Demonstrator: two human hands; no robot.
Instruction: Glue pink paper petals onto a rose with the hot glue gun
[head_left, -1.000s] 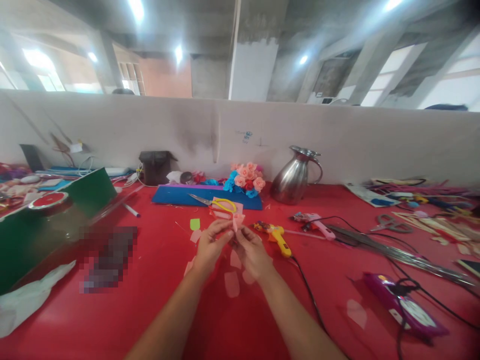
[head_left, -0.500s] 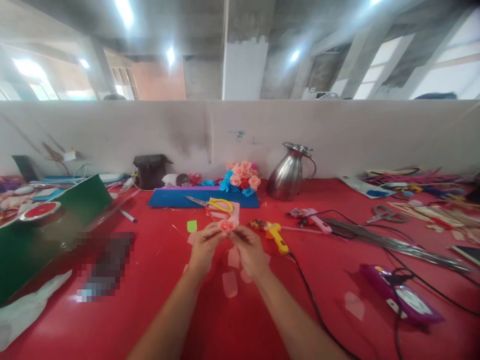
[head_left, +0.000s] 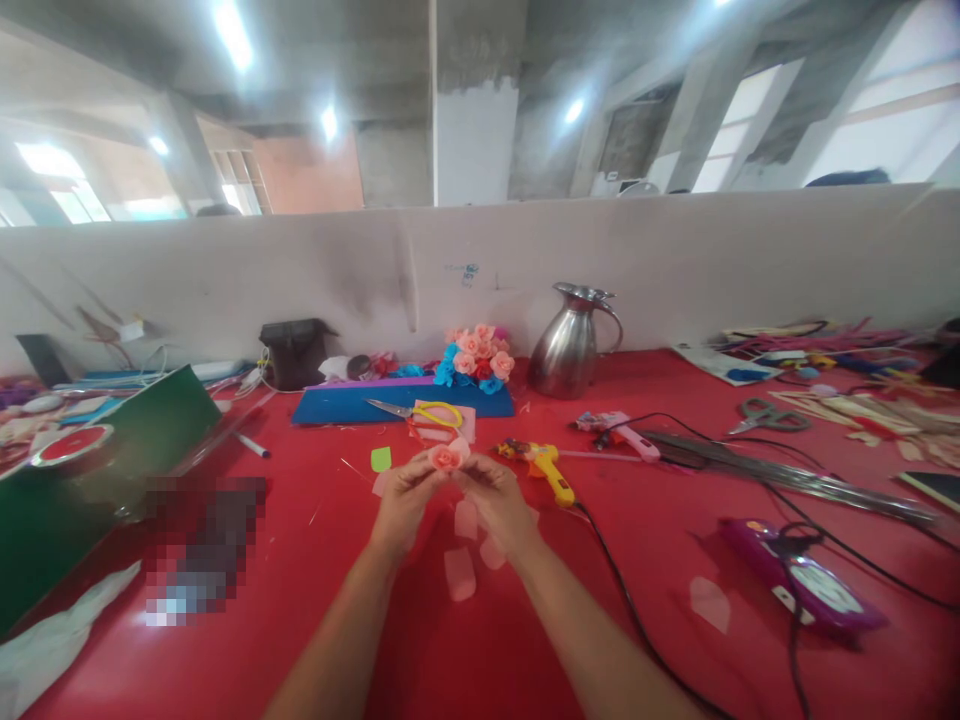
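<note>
A small pink paper flower [head_left: 448, 457] is pinched between the fingertips of my left hand [head_left: 406, 497] and my right hand [head_left: 496, 492], above the middle of the red table. Loose pink petals [head_left: 460, 574] lie under and between my wrists. Just beyond the flower, yellow-handled scissors [head_left: 437, 413] rest on pink paper and a blue sheet [head_left: 322, 405]. A yellow glue gun [head_left: 553, 475] lies right of my right hand. Behind, a bunch of pink, red and blue flowers [head_left: 472, 358] stands at the blue sheet's back edge.
Behind stands a steel jug [head_left: 566, 345]. At the right are a pink glue gun [head_left: 626, 435], grey scissors [head_left: 771, 415], metal rods [head_left: 795, 482], black cables and a purple box [head_left: 806, 585]. A green board [head_left: 161, 440] and a marker [head_left: 253, 445] lie left.
The camera view has tilted and shifted slightly. Both hands still hold the pink flower, which looks slightly turned, with more of an outer petal showing at its upper right.
</note>
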